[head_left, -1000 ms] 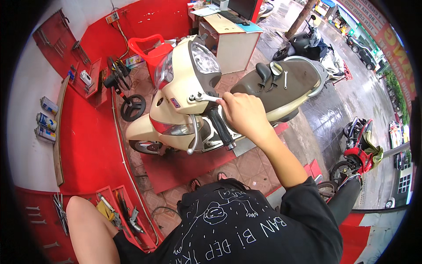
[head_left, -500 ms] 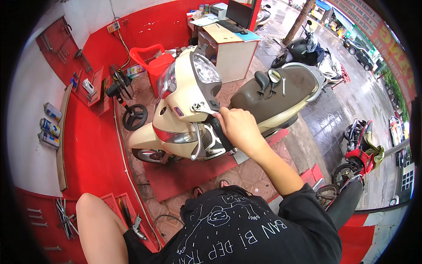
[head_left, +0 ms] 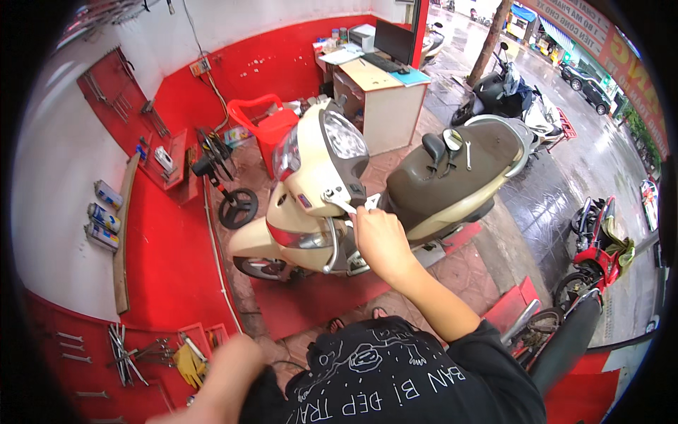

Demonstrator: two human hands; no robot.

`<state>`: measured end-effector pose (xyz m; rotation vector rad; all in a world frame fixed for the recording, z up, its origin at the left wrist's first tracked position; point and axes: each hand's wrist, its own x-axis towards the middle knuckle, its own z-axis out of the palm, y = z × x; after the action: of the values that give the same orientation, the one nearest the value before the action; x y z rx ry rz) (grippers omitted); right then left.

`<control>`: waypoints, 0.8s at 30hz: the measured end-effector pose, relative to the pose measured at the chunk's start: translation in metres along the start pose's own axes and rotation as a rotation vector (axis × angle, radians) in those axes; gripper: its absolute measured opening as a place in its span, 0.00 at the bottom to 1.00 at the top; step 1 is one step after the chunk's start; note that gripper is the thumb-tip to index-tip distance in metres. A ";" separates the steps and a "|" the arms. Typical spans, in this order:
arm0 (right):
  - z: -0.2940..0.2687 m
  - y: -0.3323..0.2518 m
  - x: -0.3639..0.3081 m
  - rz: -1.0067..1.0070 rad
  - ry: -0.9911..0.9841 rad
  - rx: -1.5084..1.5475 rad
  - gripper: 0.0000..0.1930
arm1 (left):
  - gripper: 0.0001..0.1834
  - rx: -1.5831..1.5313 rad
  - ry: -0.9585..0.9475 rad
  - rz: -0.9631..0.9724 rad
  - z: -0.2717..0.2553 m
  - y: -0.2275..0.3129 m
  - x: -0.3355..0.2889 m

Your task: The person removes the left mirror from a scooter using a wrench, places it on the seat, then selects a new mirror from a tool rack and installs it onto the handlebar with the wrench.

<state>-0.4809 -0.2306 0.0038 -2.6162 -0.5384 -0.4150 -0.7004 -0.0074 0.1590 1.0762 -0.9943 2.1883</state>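
Note:
My right hand (head_left: pixel 381 237) is closed around a silver wrench (head_left: pixel 340 203). The wrench's head meets the mirror mount (head_left: pixel 329 194) on the handlebar of a cream scooter (head_left: pixel 318 152). The handlebar grip is mostly hidden behind my hand, while the curved brake lever (head_left: pixel 330 249) shows below. On the brown seat (head_left: pixel 417 191) lie two detached mirrors (head_left: pixel 439 150) and another wrench (head_left: pixel 468 155). My left arm (head_left: pixel 229 371) is bent at the lower left and blurred; its hand is out of view.
A red chair (head_left: pixel 263 116) and a desk (head_left: pixel 392 106) with a monitor stand behind the scooter. Wall tools (head_left: pixel 123 353), yellow gloves (head_left: pixel 189 364) and spray cans (head_left: pixel 104 215) are at the left. Other motorbikes (head_left: pixel 597 247) are parked to the right.
The view has shifted, so the scooter appears lower and further right. My right hand and the wrench have turned a little at the mount. My left arm has swung inward.

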 end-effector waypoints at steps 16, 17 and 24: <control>-0.031 0.045 0.077 -0.412 -0.029 -0.040 0.14 | 0.11 -0.554 -1.126 -0.857 0.105 0.004 -0.250; -0.031 0.046 0.081 -0.430 -0.056 -0.064 0.14 | 0.11 -0.545 -1.124 -0.851 0.107 0.006 -0.255; -0.020 0.059 0.118 -0.557 -0.108 0.003 0.15 | 0.14 -0.341 -1.322 -0.791 0.120 0.022 -0.288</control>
<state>-0.3560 -0.2536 0.0437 -2.4620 -1.3096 -0.4376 -0.4996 -0.1483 -0.0346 2.2443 -1.0302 0.4926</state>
